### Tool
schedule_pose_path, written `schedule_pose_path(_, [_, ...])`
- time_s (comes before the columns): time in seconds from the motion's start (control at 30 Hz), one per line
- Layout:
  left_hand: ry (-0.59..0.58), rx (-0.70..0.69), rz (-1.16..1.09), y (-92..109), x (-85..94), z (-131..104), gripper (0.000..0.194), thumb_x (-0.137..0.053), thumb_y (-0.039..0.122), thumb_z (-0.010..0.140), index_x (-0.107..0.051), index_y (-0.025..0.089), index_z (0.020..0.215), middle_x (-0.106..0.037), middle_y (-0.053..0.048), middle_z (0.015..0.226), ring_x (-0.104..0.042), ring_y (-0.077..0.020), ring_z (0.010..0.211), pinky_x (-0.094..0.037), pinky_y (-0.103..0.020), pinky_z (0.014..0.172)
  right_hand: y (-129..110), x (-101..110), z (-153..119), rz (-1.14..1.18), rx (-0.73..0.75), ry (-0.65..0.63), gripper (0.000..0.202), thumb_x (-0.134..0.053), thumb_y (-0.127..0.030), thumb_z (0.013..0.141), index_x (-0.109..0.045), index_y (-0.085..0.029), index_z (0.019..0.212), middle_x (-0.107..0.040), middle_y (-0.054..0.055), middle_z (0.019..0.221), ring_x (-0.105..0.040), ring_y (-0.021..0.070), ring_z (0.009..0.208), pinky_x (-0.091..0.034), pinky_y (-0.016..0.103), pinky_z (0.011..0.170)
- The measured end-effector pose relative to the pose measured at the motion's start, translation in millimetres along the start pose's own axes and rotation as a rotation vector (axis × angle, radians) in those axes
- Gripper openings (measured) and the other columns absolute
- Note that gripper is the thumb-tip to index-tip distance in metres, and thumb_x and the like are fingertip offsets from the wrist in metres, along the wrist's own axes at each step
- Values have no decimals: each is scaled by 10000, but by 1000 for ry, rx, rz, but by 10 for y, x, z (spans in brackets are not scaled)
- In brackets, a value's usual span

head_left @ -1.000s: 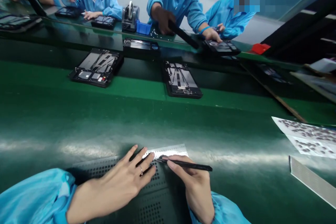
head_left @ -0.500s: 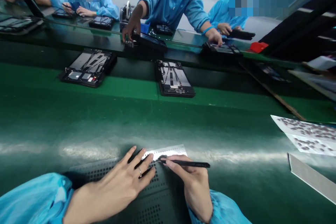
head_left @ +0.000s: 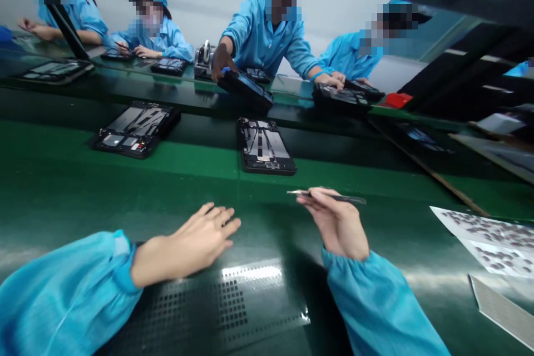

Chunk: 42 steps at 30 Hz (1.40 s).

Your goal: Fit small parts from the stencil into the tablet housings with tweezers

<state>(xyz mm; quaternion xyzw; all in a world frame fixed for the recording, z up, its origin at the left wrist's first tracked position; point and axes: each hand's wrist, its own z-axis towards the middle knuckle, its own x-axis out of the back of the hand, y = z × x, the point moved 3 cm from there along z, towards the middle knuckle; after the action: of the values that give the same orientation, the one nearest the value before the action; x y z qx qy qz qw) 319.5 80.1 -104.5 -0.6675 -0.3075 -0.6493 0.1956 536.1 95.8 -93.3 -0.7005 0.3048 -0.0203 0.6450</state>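
Note:
My left hand is held open above the green work surface, fingers stretched forward and holding nothing. Black tweezers with a bright tip lie in my right hand, pinched between thumb and fingers and pointing left. Whether anything tiny sits at the tip, I cannot tell. Below my hands lies a clear sheet with rows of small black squares. Beyond them, an opened tablet shows its inner parts and cables, and a second opened tablet lies to its left.
White sheets with dark round pieces lie at the right, and a grey ribbed sheet is nearer. Several co-workers in blue sit across a raised ledge; one person's hand tilts a dark device. A red object rests at far right.
Both hands have lifted off the clear sheet and moved forward, the right one carrying the tweezers farther right. My view has tilted up. The co-worker opposite has raised the dark device's edge.

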Motion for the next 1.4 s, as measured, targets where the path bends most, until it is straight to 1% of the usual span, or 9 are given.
schedule_pose_path(0.1, [64, 131, 13, -278, 68, 324, 398, -456, 237, 857, -373, 127, 1230, -407, -141, 1274, -400, -256, 1158, -343, -443, 938, 42, -8, 380, 28, 24, 70, 202, -552, -162, 815, -554, -119, 617, -593, -34, 596, -597, 108, 607, -488, 281, 646])
schedule_pose_path(0.27, [182, 339, 20, -627, 53, 756, 343, -501, 294, 841, -439, 160, 1151, -453, -90, 1186, -481, -232, 1039, -417, -454, 847, 236, -68, 834, 24, 0, 128, 128, -518, -225, 849, -567, -111, 816, -595, 9, 799, -585, 123, 703, -487, 290, 641])
schedule_pose_path(0.4, [248, 411, 17, -647, -15, 1018, 331, -501, 307, 840, -452, 157, 1130, -469, -85, 1155, -500, -218, 998, -433, -433, 821, 362, -243, 1010, 22, 9, 89, 129, -518, -230, 849, -565, -113, 876, -590, 23, 856, -583, 131, 728, -493, 296, 642])
schedule_pose_path(0.53, [308, 464, 36, -568, -40, 1118, 327, -500, 312, 840, -454, 154, 1123, -486, -81, 1122, -519, -206, 958, -452, -410, 789, 379, -394, 963, 8, -2, 4, 113, -527, -218, 843, -565, -112, 850, -589, 13, 820, -582, 123, 696, -495, 283, 620])
schedule_pose_path(0.77, [439, 405, 181, -463, 138, 707, 313, -501, 267, 841, -445, 152, 1127, -496, -75, 1088, -528, -194, 926, -466, -384, 757, 77, -314, 394, 29, 30, -195, 171, -597, -219, 781, -575, -119, 644, -609, -18, 639, -591, 120, 633, -472, 285, 634])
schedule_pose_path(0.9, [502, 194, 330, -218, 377, 423, 305, -523, 201, 814, -465, 90, 1092, -551, -89, 939, -551, -205, 837, -467, -356, 705, -201, -188, 16, 98, 106, -211, 202, -794, -262, 452, -643, -156, 536, -624, -22, 589, -601, 133, 626, -462, 264, 688])
schedule_pose_path(0.97, [559, 101, 403, -81, 534, 301, 274, -498, 208, 823, -482, 54, 1049, -560, -100, 845, -557, -218, 770, -462, -348, 662, -350, -144, -163, 137, 148, -189, 217, -816, -260, 369, -659, -185, 500, -612, -43, 590, -605, 129, 615, -466, 247, 700])
schedule_pose_path(1.2, [740, -72, 532, 234, 1016, -176, 211, -317, 241, 892, -452, 101, 974, -547, -74, 792, -545, -193, 662, -431, -316, 595, -757, -88, -694, 200, 238, -97, 236, -846, -279, 335, -648, -249, 461, -573, -55, 620, -610, 131, 591, -521, 240, 616])
schedule_pose_path(1.4, [926, -164, 318, 552, 1031, -586, 234, -270, 218, 908, -482, 120, 905, -608, -54, 752, -579, -150, 673, -472, -251, 633, -827, 7, -1031, -56, 473, -142, 191, -807, -398, 455, -689, -269, 532, -643, -12, 568, -639, 157, 602, -534, 211, 644])
